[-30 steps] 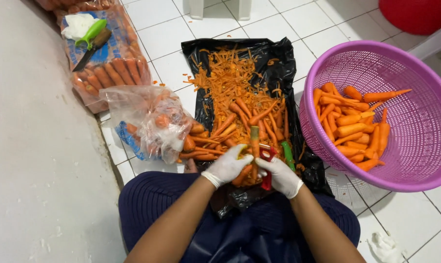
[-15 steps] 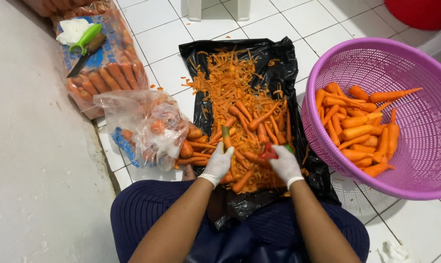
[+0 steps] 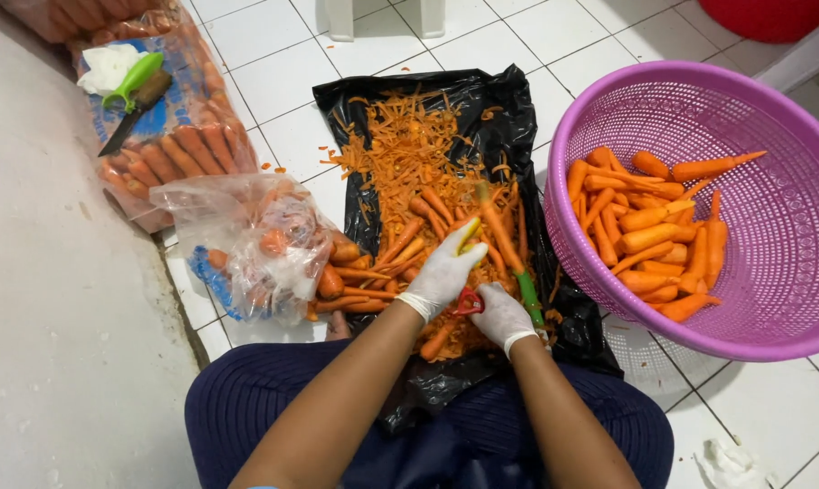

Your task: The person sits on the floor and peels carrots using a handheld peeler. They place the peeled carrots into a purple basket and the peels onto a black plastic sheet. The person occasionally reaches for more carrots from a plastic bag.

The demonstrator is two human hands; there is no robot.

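Observation:
I sit over a black plastic sheet (image 3: 518, 100) heaped with carrot peelings (image 3: 409, 154) and unpeeled carrots (image 3: 400, 254). My left hand (image 3: 441, 272), in a white glove, is closed around a carrot whose pale tip (image 3: 470, 235) pokes out past the fingers. My right hand (image 3: 500, 315), also gloved, grips a red peeler (image 3: 468, 302) just below the left hand. A long carrot (image 3: 500, 231) lies right beside both hands, with a green-handled tool (image 3: 528, 297) at its near end.
A purple basket (image 3: 608, 100) at the right holds peeled carrots (image 3: 645, 231). A clear bag of carrots (image 3: 255, 235) lies at the left. Behind it is a sealed carrot bag (image 3: 187, 136) with a knife (image 3: 129, 122), green peeler (image 3: 138, 77) and white cloth (image 3: 106, 63) on top.
My hands have come closer together over the pile. The left hand moved forward and to the right with its carrot, and the right hand drew in beneath it with the peeler.

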